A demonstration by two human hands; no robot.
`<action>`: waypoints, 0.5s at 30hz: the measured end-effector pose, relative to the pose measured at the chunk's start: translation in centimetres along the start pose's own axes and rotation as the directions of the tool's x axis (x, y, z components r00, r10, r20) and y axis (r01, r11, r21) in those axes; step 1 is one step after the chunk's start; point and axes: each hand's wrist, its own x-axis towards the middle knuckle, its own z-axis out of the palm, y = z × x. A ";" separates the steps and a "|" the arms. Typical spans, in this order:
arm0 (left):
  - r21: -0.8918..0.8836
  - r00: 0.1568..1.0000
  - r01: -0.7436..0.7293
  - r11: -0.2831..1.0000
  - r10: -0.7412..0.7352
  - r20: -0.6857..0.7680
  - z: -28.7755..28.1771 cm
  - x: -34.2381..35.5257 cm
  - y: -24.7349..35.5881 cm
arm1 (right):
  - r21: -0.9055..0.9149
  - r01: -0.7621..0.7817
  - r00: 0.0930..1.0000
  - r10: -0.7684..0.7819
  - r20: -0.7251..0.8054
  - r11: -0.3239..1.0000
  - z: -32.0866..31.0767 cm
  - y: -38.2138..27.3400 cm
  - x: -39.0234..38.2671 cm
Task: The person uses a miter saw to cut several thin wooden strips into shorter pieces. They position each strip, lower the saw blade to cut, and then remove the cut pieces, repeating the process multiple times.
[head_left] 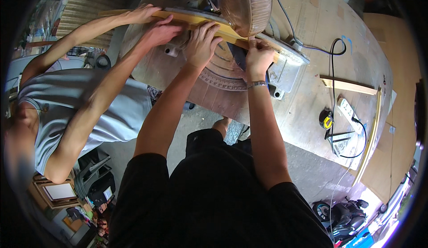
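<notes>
A long yellow wooden board (232, 36) lies against the metal fence (292, 53) of a miter saw, whose clear blade guard (240, 5) hangs just above it. My left hand (203, 45) has its fingers curled over the board, left of the guard. Directly below the guard my right hand (259, 58) is closed on the board, thumb raised along its edge. The saw's round base (220, 76) shows between my arms. A co-worker's hands (162, 34) are at the board's left part, one on it, the other beside it with fingers extended.
The co-worker (80, 114) leans in from the left. On the worktable (307, 127) at right lie a wood offcut (347, 85), a tape measure (326, 119), a power strip (349, 112), cords and a long thin strip (374, 127). A cardboard sheet (388, 159) and a motorcycle (341, 219) are beyond.
</notes>
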 end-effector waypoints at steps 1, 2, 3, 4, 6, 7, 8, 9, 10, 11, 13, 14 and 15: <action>0.000 1.000 -0.006 1.000 0.006 -0.002 -0.1 0.1 0.1 | 0.036 0.018 1.000 -0.017 -0.024 0.999 0.1 0.5 0.1; 0.006 1.000 -0.014 1.000 0.014 -0.009 -0.1 0.2 0.2 | 0.071 0.036 0.998 -0.033 -0.049 0.997 0.0 1.1 0.3; 0.013 1.000 -0.017 1.000 0.017 -0.014 0.0 0.1 0.2 | 0.067 -0.053 0.997 0.057 -0.061 0.996 -0.9 -0.1 0.1; 0.019 1.000 -0.021 1.000 0.022 -0.019 0.0 0.0 0.1 | 0.139 -0.044 0.998 0.049 -0.039 0.989 -0.8 1.2 0.5; 0.015 0.999 -0.020 1.000 0.020 -0.026 0.1 0.1 0.0 | 0.028 0.057 0.998 -0.057 0.019 0.998 -1.0 0.9 0.6; 0.012 0.999 -0.020 1.000 0.020 -0.029 0.1 0.0 -0.1 | -0.048 0.062 0.997 -0.059 0.051 0.997 -1.0 0.6 0.4; 0.015 0.999 -0.021 1.000 0.021 -0.035 0.0 -0.1 -0.1 | -0.123 0.069 0.995 -0.059 0.083 0.990 -1.2 0.2 0.3; 0.017 0.999 -0.022 1.000 0.023 -0.045 0.0 -0.1 0.0 | -0.198 0.082 0.992 -0.060 0.115 0.977 -1.3 -0.1 0.3; 0.020 0.998 -0.023 1.000 0.024 -0.055 0.0 -0.2 0.1 | -0.227 0.098 0.988 -0.069 0.136 0.969 -1.3 -0.5 0.5; 0.021 0.999 -0.015 1.000 0.016 -0.049 0.0 -0.2 0.2 | -0.255 0.115 0.984 -0.076 0.159 0.960 -1.3 -0.9 0.6; 0.021 0.999 -0.008 1.000 0.009 -0.033 -0.2 0.1 0.3 | -0.302 0.112 0.984 -0.063 0.169 0.947 -1.1 -1.0 0.7; 0.036 1.000 -0.004 0.999 0.005 -0.025 -0.2 0.1 0.4 | -0.323 0.095 0.986 -0.044 0.161 0.942 -1.0 -1.1 0.7; 0.051 1.000 -0.005 0.999 0.006 -0.018 -0.1 0.1 0.4 | -0.341 0.077 0.988 -0.027 0.150 0.937 -0.8 -1.2 0.8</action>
